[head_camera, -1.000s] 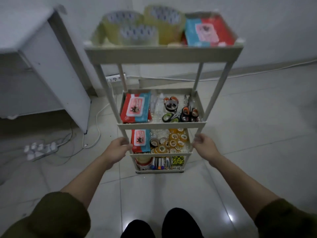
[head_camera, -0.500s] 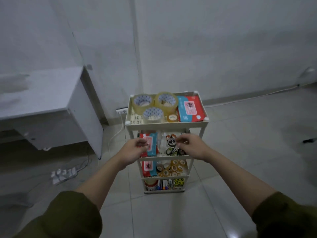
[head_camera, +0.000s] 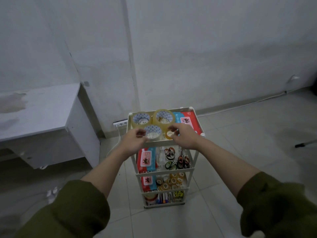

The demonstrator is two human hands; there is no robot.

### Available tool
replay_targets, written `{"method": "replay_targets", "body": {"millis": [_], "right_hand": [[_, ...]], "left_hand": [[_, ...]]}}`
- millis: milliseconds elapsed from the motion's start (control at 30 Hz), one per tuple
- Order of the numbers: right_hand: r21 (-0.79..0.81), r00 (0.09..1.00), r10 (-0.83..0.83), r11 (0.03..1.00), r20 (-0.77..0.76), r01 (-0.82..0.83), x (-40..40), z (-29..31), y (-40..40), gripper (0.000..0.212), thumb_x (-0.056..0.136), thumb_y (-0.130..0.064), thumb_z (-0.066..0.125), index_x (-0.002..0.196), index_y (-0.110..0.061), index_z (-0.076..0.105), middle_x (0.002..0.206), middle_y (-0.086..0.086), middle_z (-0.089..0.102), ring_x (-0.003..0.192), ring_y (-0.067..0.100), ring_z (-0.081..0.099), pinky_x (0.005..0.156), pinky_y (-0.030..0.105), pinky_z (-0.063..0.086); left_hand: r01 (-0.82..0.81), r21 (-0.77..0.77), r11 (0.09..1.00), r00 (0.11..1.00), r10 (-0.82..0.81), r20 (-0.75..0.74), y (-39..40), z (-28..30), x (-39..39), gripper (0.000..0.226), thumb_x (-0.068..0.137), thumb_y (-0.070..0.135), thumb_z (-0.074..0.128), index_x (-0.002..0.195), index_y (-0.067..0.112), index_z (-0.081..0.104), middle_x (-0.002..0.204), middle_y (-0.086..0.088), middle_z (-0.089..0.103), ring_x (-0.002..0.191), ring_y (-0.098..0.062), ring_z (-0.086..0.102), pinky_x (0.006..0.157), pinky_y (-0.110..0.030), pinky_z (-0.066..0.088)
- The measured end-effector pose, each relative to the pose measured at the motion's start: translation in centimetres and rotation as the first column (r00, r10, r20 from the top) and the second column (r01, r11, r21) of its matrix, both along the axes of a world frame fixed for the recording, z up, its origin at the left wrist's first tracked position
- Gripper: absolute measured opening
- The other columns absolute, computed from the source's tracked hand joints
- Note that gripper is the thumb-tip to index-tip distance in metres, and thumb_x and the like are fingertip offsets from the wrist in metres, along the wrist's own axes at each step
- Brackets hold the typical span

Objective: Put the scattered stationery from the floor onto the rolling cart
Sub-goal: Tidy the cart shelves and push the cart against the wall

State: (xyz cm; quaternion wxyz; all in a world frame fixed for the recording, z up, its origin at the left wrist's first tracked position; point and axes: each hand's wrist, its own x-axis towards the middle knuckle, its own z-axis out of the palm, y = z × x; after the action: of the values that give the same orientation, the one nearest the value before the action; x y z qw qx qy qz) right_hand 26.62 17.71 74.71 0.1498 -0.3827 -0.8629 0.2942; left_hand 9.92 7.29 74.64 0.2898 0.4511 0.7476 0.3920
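Stationery fills a white four-tier plastic rolling cart (head_camera: pixel 193 169) by the wall; clear packing-tape rolls (head_camera: pixel 152 133) sit on top. Left hand (head_camera: pixel 133 140) and right hand (head_camera: pixel 185 134) hover there with loosely curled fingers, holding nothing. Rolls look light, stiff and slick; pinch through the core

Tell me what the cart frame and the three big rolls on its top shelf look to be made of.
The cart looks like moulded plastic, cream and matt: thin one-piece trays, slim legs, round caps at the corners. Painted metal legs can't be ruled out. The big rolls look like clear glossy packing tape, yellowish and see-through, wound on what seem to be cardboard cores printed with a blue pattern.
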Motion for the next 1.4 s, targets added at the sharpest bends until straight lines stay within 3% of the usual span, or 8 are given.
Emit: {"method": "replay_targets", "body": {"millis": [267, 433, 533, 667, 867, 967, 1233, 1400], "right_hand": [[0.151, 0.978, -0.095, 0.986, 0.184, 0.067, 0.9, -3.0, 6.6, 0.045, 0.092, -0.023, 0.048, 0.135, -0.011, 0.039, 0.139, 0.013, 0.037, 0.127, 0.029, 0.038, 0.103, 0.043, 0.037], [0.241, 0.916, -0.312, 0.937, 0.254, 0.252, 2.6, -6.7, 9.1, 0.048, 0.092, -0.031, 0.046, 0.135, -0.014, 0.031, 0.145, 0.015, 0.024, 0.136, 0.031, 0.020, 0.109, 0.050, 0.024], [0.087, 0.910, -0.381, 0.925, 0.164, 0.371, 3.4, -8.0, 9.1, 0.056, 0.092, -0.032, 0.047, 0.140, -0.015, 0.024, 0.151, 0.018, 0.012, 0.138, 0.038, 0.019, 0.108, 0.051, 0.027], [-0.076, 0.938, -0.347, 0.935, 0.026, 0.348, 3.5, -8.3, 9.4, 0.067, 0.090, -0.028, 0.053, 0.143, -0.019, 0.012, 0.139, 0.015, 0.038, 0.114, 0.035, 0.053, 0.092, 0.045, 0.045], [-0.369, 0.867, -0.473, 0.842, -0.157, 0.393, 4.3, -8.2, 9.6, 0.067, 0.085, -0.024, 0.065, 0.140, -0.018, 0.028, 0.133, 0.009, 0.053, 0.109, 0.023, 0.056, 0.089, 0.038, 0.048], [-0.383, 0.858, -0.460, 0.853, -0.230, 0.355, 4.0, -8.7, 9.6, 0.055, 0.083, -0.021, 0.068, 0.130, -0.020, 0.040, 0.127, 0.006, 0.058, 0.100, 0.014, 0.057, 0.081, 0.033, 0.052], [-0.364, 0.862, -0.443, 0.867, -0.246, 0.341, 3.4, -8.7, 10.8, 0.055, 0.081, -0.017, 0.069, 0.130, -0.018, 0.042, 0.126, 0.005, 0.057, 0.100, 0.012, 0.055, 0.080, 0.032, 0.051], [-0.384, 0.869, -0.430, 0.866, -0.243, 0.321, 3.3, -8.5, 12.2, 0.057, 0.081, -0.019, 0.069, 0.131, -0.021, 0.041, 0.128, 0.006, 0.056, 0.108, 0.017, 0.057, 0.084, 0.040, 0.053]], "left_hand": [[-0.230, -0.108, 0.967, 0.925, 0.183, -0.334, 3.5, -3.2, -2.8, 0.042, 0.087, 0.014, 0.057, 0.127, 0.005, 0.048, 0.133, -0.016, 0.045, 0.122, -0.028, 0.044, 0.098, -0.033, 0.037], [-0.260, -0.144, 0.955, 0.931, 0.209, -0.298, 4.7, -5.9, -3.2, 0.052, 0.093, 0.017, 0.050, 0.137, 0.000, 0.028, 0.144, -0.014, 0.024, 0.127, -0.028, 0.039, 0.101, -0.035, 0.035], [-0.251, -0.128, 0.960, 0.930, 0.202, -0.306, 5.4, -6.6, -3.1, 0.056, 0.094, 0.022, 0.049, 0.140, 0.005, 0.021, 0.146, -0.011, 0.017, 0.126, -0.028, 0.040, 0.099, -0.038, 0.037], [-0.291, -0.157, 0.944, 0.920, 0.231, -0.317, 5.9, -6.8, -4.1, 0.053, 0.094, 0.021, 0.047, 0.139, 0.009, 0.022, 0.144, -0.016, 0.027, 0.128, -0.034, 0.039, 0.099, -0.045, 0.037], [-0.292, -0.086, 0.953, 0.954, 0.284, -0.093, 5.8, -6.7, -4.3, 0.044, 0.098, 0.019, 0.039, 0.141, 0.017, 0.028, 0.137, -0.009, 0.047, 0.114, -0.021, 0.048, 0.084, -0.028, 0.034], [-0.368, 0.011, 0.930, 0.929, 0.369, -0.028, 5.7, -6.8, -3.6, 0.043, 0.098, 0.017, 0.038, 0.141, 0.021, 0.032, 0.137, -0.005, 0.048, 0.106, -0.009, 0.042, 0.086, -0.025, 0.032], [-0.392, 0.060, 0.918, 0.918, 0.394, -0.047, 6.0, -7.8, -3.8, 0.043, 0.096, 0.014, 0.042, 0.139, 0.019, 0.036, 0.119, 0.002, 0.053, 0.103, -0.012, 0.048, 0.084, -0.026, 0.038], [-0.414, 0.064, 0.908, 0.910, 0.415, -0.004, 6.6, -8.6, -3.8, 0.044, 0.095, 0.011, 0.043, 0.139, 0.019, 0.037, 0.112, 0.002, 0.055, 0.094, -0.010, 0.050, 0.064, -0.014, 0.038]]}}
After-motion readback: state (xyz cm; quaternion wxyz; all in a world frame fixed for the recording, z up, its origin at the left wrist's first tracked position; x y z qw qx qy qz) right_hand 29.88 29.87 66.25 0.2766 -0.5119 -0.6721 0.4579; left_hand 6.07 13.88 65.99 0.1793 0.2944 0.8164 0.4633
